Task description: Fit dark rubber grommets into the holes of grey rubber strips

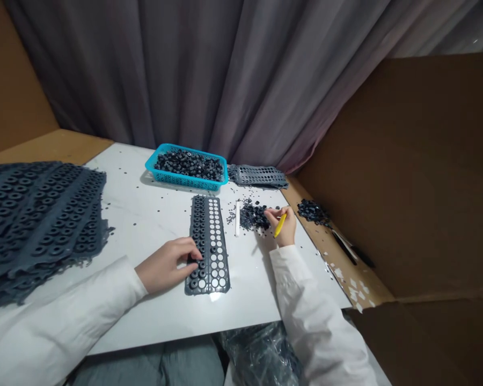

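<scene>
A dark grey rubber sheet (207, 236) lies lengthwise before me, with rows of raised rings on its left side and mostly bare holes showing white on its right. My left hand (169, 262) rests at its left edge, thumb and forefinger closed around one ring near the lower end. My right hand (285, 225) is closed on a yellow pen-like tool (280, 225), its fingertips at the edge of a heap of small black pieces (255, 215). Whether those fingertips also pinch a black piece is too small to tell. A white strip (237, 218) lies between sheet and heap.
A blue basket (185, 179) full of black pieces stands at the back. Ringed rubber sheets (44, 214) are stacked at left; holed sheets (261, 176) lie behind the heap. More black pieces (313, 212), dark-handled tools (350, 247) and white scraps (354, 287) lie along the right ledge.
</scene>
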{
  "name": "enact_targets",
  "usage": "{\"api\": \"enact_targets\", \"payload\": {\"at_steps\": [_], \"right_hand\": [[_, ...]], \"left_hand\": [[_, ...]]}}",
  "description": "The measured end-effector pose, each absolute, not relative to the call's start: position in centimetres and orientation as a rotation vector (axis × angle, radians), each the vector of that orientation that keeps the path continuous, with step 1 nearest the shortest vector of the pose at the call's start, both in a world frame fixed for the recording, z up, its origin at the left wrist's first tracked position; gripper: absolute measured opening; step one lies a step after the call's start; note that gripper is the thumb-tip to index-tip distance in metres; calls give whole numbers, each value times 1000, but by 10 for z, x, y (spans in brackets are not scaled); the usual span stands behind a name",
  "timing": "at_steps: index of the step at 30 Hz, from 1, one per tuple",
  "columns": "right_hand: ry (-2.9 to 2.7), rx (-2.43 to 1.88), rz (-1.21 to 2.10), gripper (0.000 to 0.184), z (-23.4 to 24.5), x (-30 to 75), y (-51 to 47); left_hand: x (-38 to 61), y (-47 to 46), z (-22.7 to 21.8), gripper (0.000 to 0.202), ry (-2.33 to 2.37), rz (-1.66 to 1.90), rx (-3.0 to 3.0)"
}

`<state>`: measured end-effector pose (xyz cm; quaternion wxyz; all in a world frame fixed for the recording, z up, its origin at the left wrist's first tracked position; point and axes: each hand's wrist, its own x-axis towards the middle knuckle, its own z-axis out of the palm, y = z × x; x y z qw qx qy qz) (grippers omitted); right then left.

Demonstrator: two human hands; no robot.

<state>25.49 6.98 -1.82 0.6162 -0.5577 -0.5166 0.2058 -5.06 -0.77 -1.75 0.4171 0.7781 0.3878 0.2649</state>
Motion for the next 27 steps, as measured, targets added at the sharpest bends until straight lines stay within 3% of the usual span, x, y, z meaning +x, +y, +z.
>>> {"api": "enact_targets", "payload": {"at_steps": [4, 10, 12, 16, 19, 22, 27], "right_hand": [[-1164, -1314, 391, 44, -32, 285, 91], [-1129, -1261, 383, 31, -18, 264, 68], [-1182, -1215, 545, 31, -10, 243, 49], [-1418, -1077, 1049, 47, -14, 190, 5], [-1487, -1039, 1221, 43, -27, 164, -17], [-1497, -1061, 1158, 40, -28, 165, -19], [-1559, -1161, 779, 27, -3, 202, 13]], "left_hand": [[-52, -10, -21, 12, 938, 630, 2319], [-50, -11, -15, 13, 1017, 687, 2342], [-47, -12, -13, 12, 1011, 661, 2359], [-41, -15, -12, 9, 986, 534, 2424], [-39, -16, -13, 10, 997, 473, 2427], [-40, -15, -15, 13, 977, 451, 2417], [-41, -16, -18, 19, 946, 445, 2395]]}}
